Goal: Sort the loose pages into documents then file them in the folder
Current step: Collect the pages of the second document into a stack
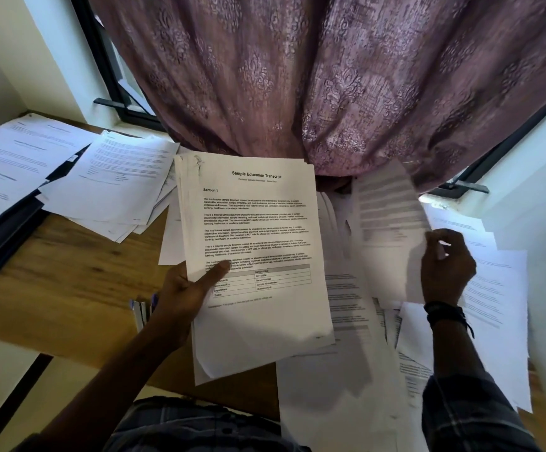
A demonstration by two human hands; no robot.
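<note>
Dim daylight; held page [392,203] seemingly motion-blurred, edges bowed.

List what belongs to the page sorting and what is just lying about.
Job: transcript stack in left hand; blurred page pinched by right hand; loose pages; piles at left; dark folder.
Lying about: curtain; window frame.

A: Left hand [186,295]?
B: Raised from lower left, thumb pressed across a thick stack of white printed pages [255,243].
A: Right hand [446,269]?
B: Back to camera, fingers pinching a single blurred white sheet [389,210]; dark cords [444,313] round the wrist.
</note>
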